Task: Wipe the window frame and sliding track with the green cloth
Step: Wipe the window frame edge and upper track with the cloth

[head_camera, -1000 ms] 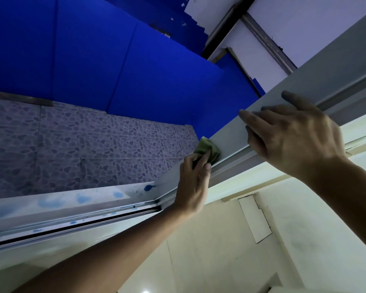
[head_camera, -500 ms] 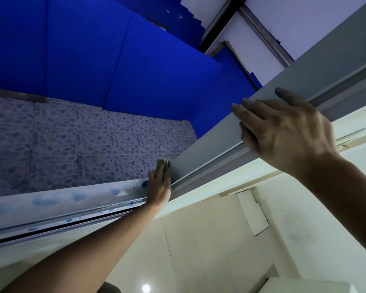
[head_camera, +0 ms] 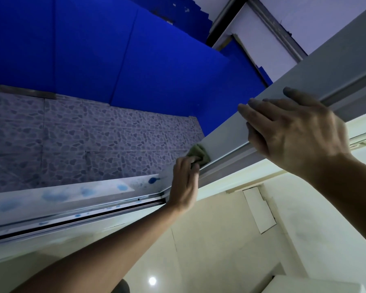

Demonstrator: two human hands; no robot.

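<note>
A grey window frame (head_camera: 226,136) runs diagonally from the lower left up to the upper right. Its metal sliding track (head_camera: 106,208) lies along the lower left, speckled with blue paint spots. My left hand (head_camera: 184,185) presses a bunched green cloth (head_camera: 199,152) against the frame just above the corner where frame and track meet. My right hand (head_camera: 294,132) rests flat on the frame further up, fingers spread over its edge and holding nothing.
Beyond the frame lie a pebble-patterned tiled surface (head_camera: 93,140) and a bright blue wall (head_camera: 114,56). Cream walls (head_camera: 220,240) with a small white panel (head_camera: 259,210) are on the near side. A white beam (head_camera: 268,28) crosses the top right.
My left hand slid the cloth down the frame to the corner by the track, then back up a little. My right hand stayed on the frame.
</note>
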